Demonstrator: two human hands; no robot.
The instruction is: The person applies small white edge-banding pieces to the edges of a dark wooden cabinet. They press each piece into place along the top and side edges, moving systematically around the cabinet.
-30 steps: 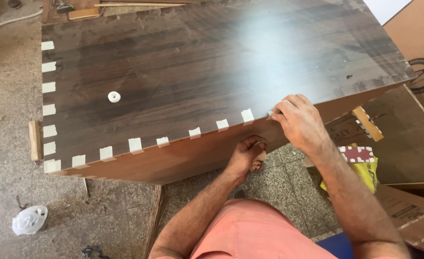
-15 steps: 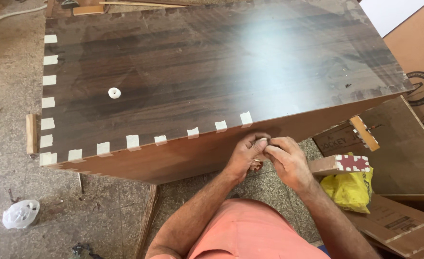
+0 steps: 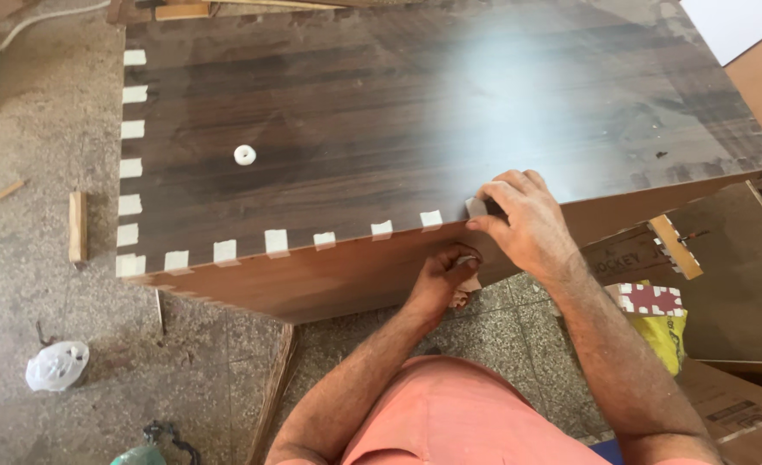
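Your right hand [image 3: 527, 228] is on the near edge of the dark panel [image 3: 398, 103], right of centre. Its fingers are bent over the top face and the thumb is against the edge face, so they pinch a pale tape piece [image 3: 476, 207] down over the corner. That piece is touching the panel, at the right end of the row of tabs [image 3: 382, 229] along the near edge. A second line of tabs [image 3: 131, 129] runs up the left edge. Your left hand [image 3: 446, 280] is just below, against the brown edge face. It is curled tight around a pale bit [image 3: 469, 282], probably spare tape, though it is mostly hidden and I cannot tell for sure. The step in hand looks like pressing this one tab down, top first, then folding it over the edge. The near edge is taped about halfway across, and the stretch to the right of your hand is bare. A next tab calls for a fresh piece from the left hand, placed just right of this one at the same spacing, half on the top face and half over the edge. Keep the thumb firm so the fold sticks. A small white disc [image 3: 244, 155] sits on the panel, well apart from both hands. On the floor, a wood block [image 3: 77, 226] lies beside the panel's left edge and a crumpled white plastic thing [image 3: 56, 364] lies further down. A yellow bag [image 3: 661, 331] and a cardboard box [image 3: 725, 405] are to your right.
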